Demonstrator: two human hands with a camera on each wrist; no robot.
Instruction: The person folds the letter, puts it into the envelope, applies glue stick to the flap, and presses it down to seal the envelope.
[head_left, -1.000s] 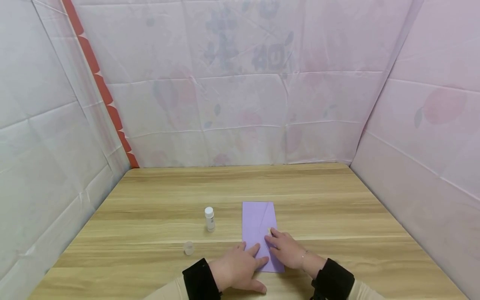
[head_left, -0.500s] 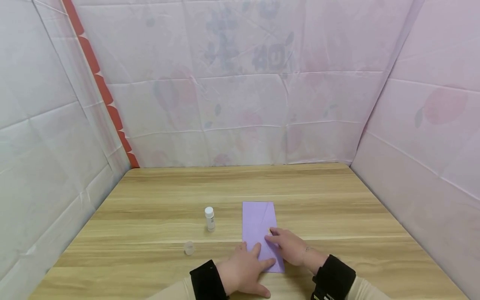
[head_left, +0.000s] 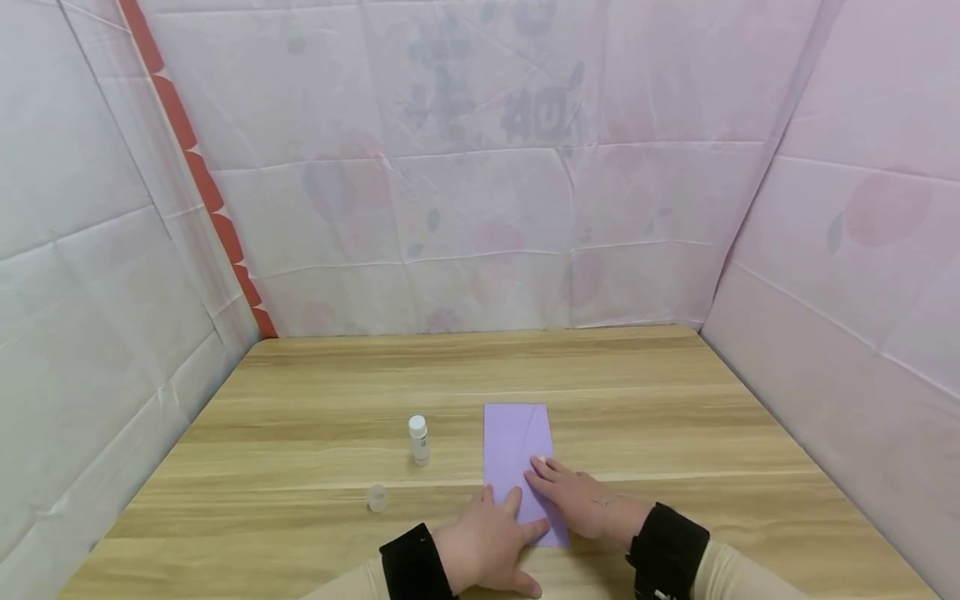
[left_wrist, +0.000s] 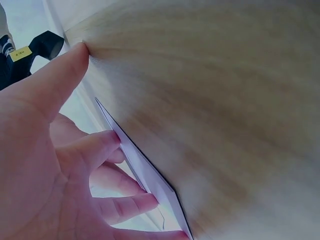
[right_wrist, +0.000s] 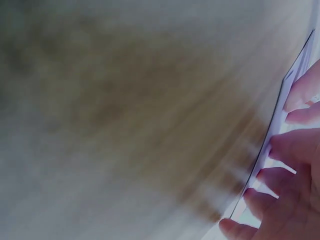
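Note:
A folded purple paper lies flat on the wooden table, long side pointing away from me. My left hand rests on its near left part with fingers spread flat. My right hand presses its near right part, fingers straight and pointing left. In the left wrist view the left hand's fingers lie along the paper's edge. In the right wrist view the right hand's fingertips press the paper's edge.
A small white-capped glue bottle stands left of the paper. A clear cap lies nearer, further left. Pale fabric walls close in the table on three sides.
My right hand has slid slightly left and nearer along the paper, still pressing it. The left hand has shifted a little to the right on the paper's near end.

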